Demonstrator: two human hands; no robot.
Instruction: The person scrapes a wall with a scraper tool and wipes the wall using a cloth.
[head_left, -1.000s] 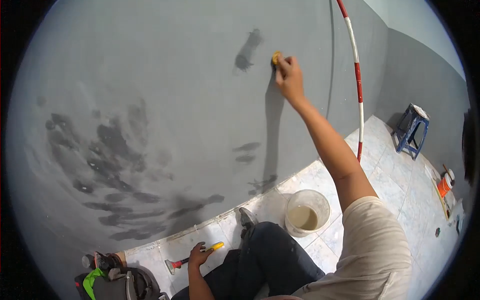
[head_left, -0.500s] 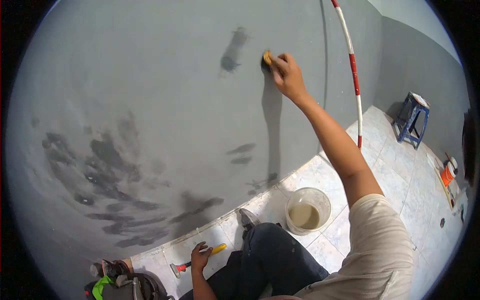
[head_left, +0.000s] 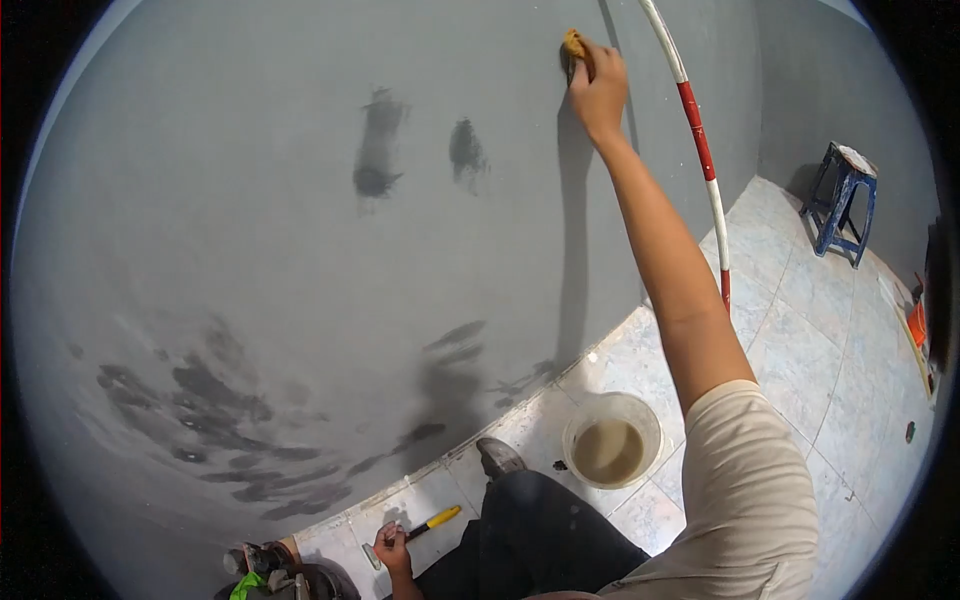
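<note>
High on the grey wall (head_left: 300,250), my right hand (head_left: 600,90) pinches a yellow sponge (head_left: 573,43) against the surface. Dark damp patches (head_left: 467,150) mark the wall to its left, and more dark smears (head_left: 215,400) spread across the lower left. Down near the floor, my left hand (head_left: 391,545) has its fingers curled beside a scraper with a yellow and black handle (head_left: 438,520); whether it touches the tool is unclear. A clear bucket (head_left: 655,440) of murky water stands on the tiles by my knee.
A red and white striped pole (head_left: 696,130) rises right of my right arm. Farther right are a blue stool (head_left: 842,205) and an orange container (head_left: 917,325) on the tiled floor (head_left: 790,300). A bag with green trim (head_left: 247,586) lies at the lower left.
My right hand has moved up and right along the wall with the sponge. A dark damp patch now shows where it was before. My left hand's fingers are drawn in more.
</note>
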